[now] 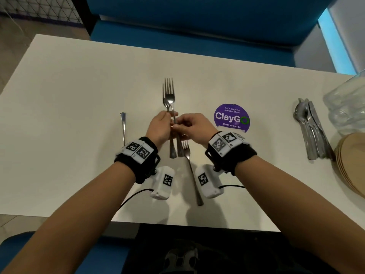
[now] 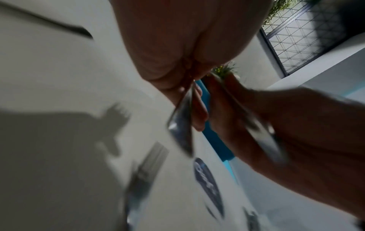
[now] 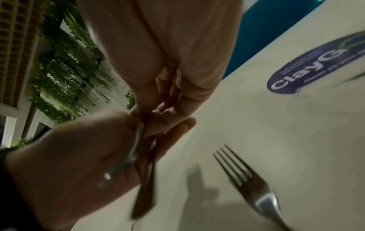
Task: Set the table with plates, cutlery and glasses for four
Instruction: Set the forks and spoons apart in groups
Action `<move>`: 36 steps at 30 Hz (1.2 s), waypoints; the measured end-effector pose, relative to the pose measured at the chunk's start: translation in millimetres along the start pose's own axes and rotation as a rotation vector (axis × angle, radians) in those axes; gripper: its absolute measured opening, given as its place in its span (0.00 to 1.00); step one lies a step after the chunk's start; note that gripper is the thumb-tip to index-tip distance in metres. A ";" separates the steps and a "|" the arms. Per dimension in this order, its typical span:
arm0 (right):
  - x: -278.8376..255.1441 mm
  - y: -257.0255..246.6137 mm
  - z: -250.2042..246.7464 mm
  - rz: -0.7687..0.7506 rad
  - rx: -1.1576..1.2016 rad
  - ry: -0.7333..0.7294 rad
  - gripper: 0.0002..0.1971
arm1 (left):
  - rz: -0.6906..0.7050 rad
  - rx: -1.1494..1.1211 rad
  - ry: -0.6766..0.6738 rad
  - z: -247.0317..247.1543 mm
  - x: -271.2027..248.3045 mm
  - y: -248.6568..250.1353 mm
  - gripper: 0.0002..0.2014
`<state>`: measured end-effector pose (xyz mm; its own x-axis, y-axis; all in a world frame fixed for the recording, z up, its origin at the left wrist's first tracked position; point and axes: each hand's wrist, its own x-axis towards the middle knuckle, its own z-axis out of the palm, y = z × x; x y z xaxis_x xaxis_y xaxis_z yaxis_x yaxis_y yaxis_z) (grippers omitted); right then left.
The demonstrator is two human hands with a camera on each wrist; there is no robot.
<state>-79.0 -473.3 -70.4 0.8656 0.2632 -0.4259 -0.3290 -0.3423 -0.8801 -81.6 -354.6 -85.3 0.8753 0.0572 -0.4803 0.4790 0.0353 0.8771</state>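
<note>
Over the middle of the white table (image 1: 79, 115), both hands meet on two steel forks (image 1: 169, 91) that overlap, tines pointing away from me. My left hand (image 1: 166, 118) grips the handle of one fork (image 2: 182, 125). My right hand (image 1: 177, 125) pinches the handle of the other fork (image 2: 264, 137). Both handle ends (image 1: 175, 152) stick out below the hands. A third fork (image 1: 192, 175) lies on the table under my right wrist, and shows sharply in the right wrist view (image 3: 247, 181). One more utensil handle (image 1: 123, 127) lies left of my left hand.
At the right edge lie a pile of spoons and other cutlery (image 1: 311, 131), a stack of brown plates (image 1: 349, 167) and clear plastic cups (image 1: 347, 107). A purple ClayGo sticker (image 1: 232, 118) is stuck to the table. A blue bench (image 1: 197, 36) runs along the far side.
</note>
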 end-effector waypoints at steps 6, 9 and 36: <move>-2.4 -4.6 16.9 0.072 0.084 -0.013 0.04 | -0.046 -0.028 0.076 1.3 -6.4 -4.6 0.16; -6.4 -9.7 27.9 0.092 0.113 -0.005 0.08 | 0.007 0.088 0.067 -9.8 -8.8 -6.8 0.18; -6.2 15.5 46.8 0.325 0.032 0.273 0.06 | -0.120 0.058 -0.062 -78.0 -8.0 -21.3 0.13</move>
<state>-107.1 -438.0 -91.2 0.7820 -0.1037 -0.6146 -0.6089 -0.3383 -0.7175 -104.1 -277.9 -100.3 0.8130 -0.0055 -0.5823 0.5821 -0.0193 0.8129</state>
